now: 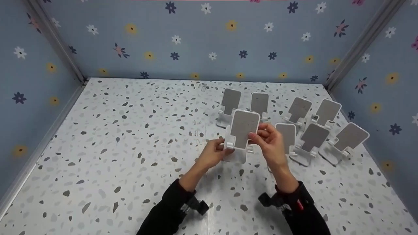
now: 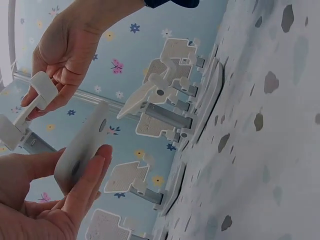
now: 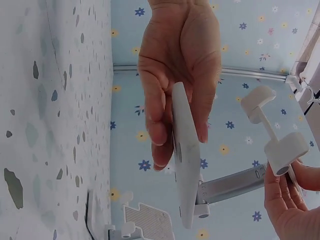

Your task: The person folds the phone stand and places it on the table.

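Phone stand (image 1: 245, 129): held off the table (image 1: 124, 156) between both hands, plate facing the wearer, just in front of seven other stands (image 1: 314, 137).
Left hand (image 1: 211, 153): pinches the base (image 3: 187, 160) from both faces, thumb one side, fingers the other, parted only by its thickness.
Right hand (image 1: 272, 143): thumb on the plate's front near its right edge, fingers behind, a light-looking pinch.
Slip risk: the base looks smooth, so a loose left pinch could let it twist or drop.
Joint risk: pushing the plate harder than the base is braced could swing the metal arm (image 3: 232, 187) suddenly and nip a finger.
Bump risk: the stand by the right wrist (image 1: 289, 138) sits close in the head view; a wide elbow or wrist sweep might knock it.
Hidden: the head view's plate covers the arm and the right fingertips; the right hand covers part of that neighbouring stand.
Cut off: one stand (image 2: 104, 225) leaves the left wrist view's lower edge.
Unclear: how firmly either hand presses.
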Demonstrator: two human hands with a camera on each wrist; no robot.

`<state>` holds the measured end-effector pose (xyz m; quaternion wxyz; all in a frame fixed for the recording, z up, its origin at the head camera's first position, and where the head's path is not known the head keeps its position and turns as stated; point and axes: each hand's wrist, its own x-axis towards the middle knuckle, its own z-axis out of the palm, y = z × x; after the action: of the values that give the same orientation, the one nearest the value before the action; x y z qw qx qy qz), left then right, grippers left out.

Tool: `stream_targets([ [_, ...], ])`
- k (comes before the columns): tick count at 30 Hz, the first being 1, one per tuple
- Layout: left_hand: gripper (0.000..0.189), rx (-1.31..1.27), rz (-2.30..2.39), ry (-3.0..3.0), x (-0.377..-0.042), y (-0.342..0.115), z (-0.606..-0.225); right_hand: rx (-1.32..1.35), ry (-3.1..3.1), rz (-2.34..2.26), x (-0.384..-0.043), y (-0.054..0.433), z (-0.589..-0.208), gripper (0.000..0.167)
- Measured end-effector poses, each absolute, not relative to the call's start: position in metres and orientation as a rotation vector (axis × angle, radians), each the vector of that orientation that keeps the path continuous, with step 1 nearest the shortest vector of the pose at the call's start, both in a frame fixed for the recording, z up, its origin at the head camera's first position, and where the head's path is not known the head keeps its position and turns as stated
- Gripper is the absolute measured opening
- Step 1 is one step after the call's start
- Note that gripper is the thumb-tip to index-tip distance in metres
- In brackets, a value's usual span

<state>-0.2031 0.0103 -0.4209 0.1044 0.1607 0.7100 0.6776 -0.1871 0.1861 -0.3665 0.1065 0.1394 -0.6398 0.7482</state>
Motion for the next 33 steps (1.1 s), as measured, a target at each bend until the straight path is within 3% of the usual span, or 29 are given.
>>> stream_targets([
  [6,0.033,0.436,2.046,2.064,-0.198,0.011,-0.415,0.454,-1.936,2.140,-0.181,0.188,-0.362,0.021],
  [13,0.034,0.400,2.102,1.963,-0.193,0.011,-0.408,0.535,-2.097,2.039,-0.176,0.190,-0.359,0.037],
  [22,0.032,0.396,2.043,1.992,-0.181,0.010,-0.389,0.591,-2.130,1.933,-0.177,0.189,-0.361,0.039],
  [33,0.034,0.404,2.084,1.892,-0.185,0.016,-0.404,0.579,-2.086,1.469,-0.191,0.189,-0.377,0.041],
])
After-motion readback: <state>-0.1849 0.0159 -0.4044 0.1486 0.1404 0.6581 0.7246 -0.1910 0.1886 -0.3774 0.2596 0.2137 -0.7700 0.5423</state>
